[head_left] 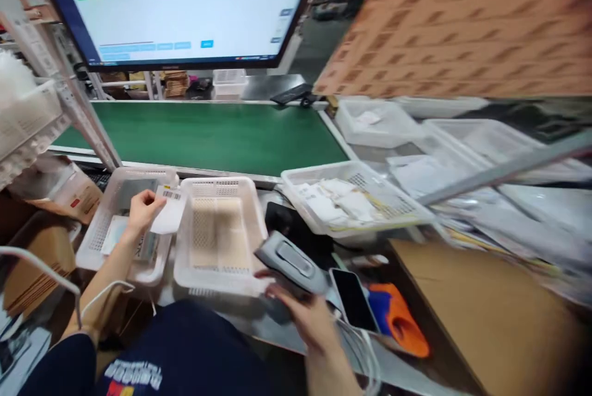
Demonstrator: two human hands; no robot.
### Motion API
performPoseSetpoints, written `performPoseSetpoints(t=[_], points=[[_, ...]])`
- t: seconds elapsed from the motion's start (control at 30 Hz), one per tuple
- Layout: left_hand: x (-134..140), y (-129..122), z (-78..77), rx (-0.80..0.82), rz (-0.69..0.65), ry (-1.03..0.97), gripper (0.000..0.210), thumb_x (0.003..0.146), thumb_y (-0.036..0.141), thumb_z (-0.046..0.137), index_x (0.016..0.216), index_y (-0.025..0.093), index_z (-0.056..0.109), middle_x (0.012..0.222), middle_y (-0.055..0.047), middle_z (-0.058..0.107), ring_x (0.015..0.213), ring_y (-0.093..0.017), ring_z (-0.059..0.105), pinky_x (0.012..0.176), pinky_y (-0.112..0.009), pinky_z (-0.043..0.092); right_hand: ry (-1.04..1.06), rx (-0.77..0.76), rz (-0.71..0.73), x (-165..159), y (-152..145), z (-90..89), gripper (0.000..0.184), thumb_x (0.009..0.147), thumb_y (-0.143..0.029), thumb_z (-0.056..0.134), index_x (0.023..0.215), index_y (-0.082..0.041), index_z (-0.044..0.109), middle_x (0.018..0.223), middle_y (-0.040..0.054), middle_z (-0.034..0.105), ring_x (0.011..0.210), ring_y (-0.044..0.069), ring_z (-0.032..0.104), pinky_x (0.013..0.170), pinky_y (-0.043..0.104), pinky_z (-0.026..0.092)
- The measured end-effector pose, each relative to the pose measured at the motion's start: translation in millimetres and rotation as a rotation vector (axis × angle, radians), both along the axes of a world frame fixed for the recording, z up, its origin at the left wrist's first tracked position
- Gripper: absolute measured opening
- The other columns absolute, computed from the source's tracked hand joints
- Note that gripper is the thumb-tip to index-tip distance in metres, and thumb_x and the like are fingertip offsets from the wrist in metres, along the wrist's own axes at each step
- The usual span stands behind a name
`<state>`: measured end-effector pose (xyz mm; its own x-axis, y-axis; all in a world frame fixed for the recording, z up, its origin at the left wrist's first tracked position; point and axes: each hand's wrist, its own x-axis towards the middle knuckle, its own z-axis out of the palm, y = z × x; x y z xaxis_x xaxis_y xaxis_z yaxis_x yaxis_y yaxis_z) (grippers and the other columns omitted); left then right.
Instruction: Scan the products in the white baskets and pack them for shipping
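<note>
My left hand (144,214) pinches a white slip with a barcode label (169,202) between thumb and fingers. It is over the left white plastic basket (90,254), which contains a few flat packets (115,232). To the right of that is a second white basket (182,260) with a tan, perforated-looking bottom. My right hand (308,316), blurred, is closed beneath a grey barcode scanner (293,263) beside this basket's near right corner. The scanner's head points left, and its handle is mostly hidden.
A monitor (161,20) hangs above a green conveyor belt (208,137). A basket of white packets (342,202) stands at the right. Nearby lie a phone (354,300), an orange and blue object (400,319), white cables (367,353) and a cardboard sheet (485,316).
</note>
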<state>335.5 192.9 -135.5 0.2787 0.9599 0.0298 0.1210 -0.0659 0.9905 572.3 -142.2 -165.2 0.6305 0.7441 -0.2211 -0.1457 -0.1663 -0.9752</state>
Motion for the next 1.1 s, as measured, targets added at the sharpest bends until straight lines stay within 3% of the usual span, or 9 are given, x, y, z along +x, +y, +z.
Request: performPoseSetpoints(t=[0.17,0.33,0.43,0.53,0.6,0.67,0.77,0.93,1.1], points=[[60.9,-66.3,12.1,-0.04,-0.215,-0.152,0.06,0.058,0.055,0.096,0.061,0.02,0.047,0.062,0.002,0.054,0.061,-0.01,0.047,0.059,-0.022,0.039,0.352,0.28,0.171,-33.1,83.8,41.7,0.057,0.054,-0.032,0.099,0.106,-0.02,0.077,0.093,0.0108,0.083,0.079,0.028,0.076,0.06,0.033,0.06],[66.5,-75.1,-11.2,-0.054,-0.255,-0.052,0.068,0.072,0.078,0.087,0.087,0.014,0.07,0.084,-0.009,0.069,0.072,-0.019,0.061,0.068,-0.03,0.052,0.344,0.347,0.09,-13.4,90.4,40.5,0.037,0.057,-0.036,0.097,0.082,-0.018,0.075,0.069,0.0061,0.074,0.061,0.018,0.067,0.057,0.026,0.053],[61.9,-65.9,-28.7,0.217,-0.113,0.023,0.102,0.081,0.088,0.078,0.145,0.01,0.063,0.156,-0.029,0.058,0.132,-0.039,0.069,0.114,-0.054,0.058,0.377,0.358,0.124,6.5,77.2,44.6,0.038,0.062,-0.038,0.093,0.089,-0.016,0.078,0.07,0.0056,0.074,0.057,0.014,0.06,0.058,0.023,0.049],[69.2,-65.4,-36.5,0.415,-0.389,0.065,0.126,0.077,0.095,0.08,0.169,0.016,0.046,0.186,-0.028,0.021,0.174,-0.047,0.025,0.144,-0.066,0.02,0.432,0.369,0.191,17.4,73.5,50.6,0.044,0.065,-0.04,0.089,0.1,-0.015,0.082,0.07,0.0048,0.073,0.056,0.012,0.057,0.058,0.022,0.047],[80.6,-69.6,-35.9,0.327,-0.661,0.092,0.106,0.077,0.093,0.084,0.151,0.018,0.066,0.172,-0.026,0.049,0.165,-0.046,0.041,0.14,-0.063,0.031,0.451,0.39,0.195,20.7,75.8,51.1,0.048,0.065,-0.041,0.087,0.104,-0.014,0.083,0.068,0.0039,0.071,0.056,0.012,0.056,0.057,0.022,0.046],[92.6,-74.3,-32.6,0.158,-0.751,0.073,0.079,0.081,0.088,0.085,0.114,0.016,0.075,0.129,-0.02,0.074,0.127,-0.036,0.068,0.119,-0.05,0.053,0.467,0.414,0.172,24.6,77.3,47.3,0.048,0.065,-0.04,0.086,0.105,-0.015,0.083,0.068,0.0033,0.07,0.055,0.013,0.055,0.056,0.024,0.046],[103.5,-77.9,-26.1,-0.042,-0.683,-0.015,0.072,0.085,0.087,0.08,0.09,0.018,0.061,0.079,-0.003,0.062,0.075,-0.017,0.057,0.075,-0.029,0.05,0.474,0.431,0.159,37.4,73.0,35.4,0.041,0.067,-0.038,0.086,0.101,-0.016,0.081,0.071,0.0031,0.071,0.057,0.013,0.057,0.056,0.024,0.047],[101.7,-79.4,-12.0,0.039,-0.719,0.128,0.06,0.092,0.076,0.074,0.092,0.016,0.066,0.079,-0.002,0.061,0.072,-0.014,0.051,0.068,-0.025,0.039,0.447,0.34,0.308,71.3,59.5,18.4,0.03,0.064,-0.037,0.09,0.075,-0.014,0.074,0.075,0.0106,0.076,0.055,0.013,0.061,0.053,0.022,0.049],[96.7,-81.0,-1.9,-0.032,-0.778,0.31,0.063,0.082,0.076,0.072,0.08,0.014,0.07,0.076,-0.005,0.061,0.072,-0.016,0.05,0.068,-0.026,0.038,0.446,0.283,0.331,87.6,54.5,10.8,0.033,0.058,-0.031,0.094,0.079,-0.012,0.076,0.061,0.0092,0.07,0.05,0.018,0.062,0.051,0.026,0.052]])
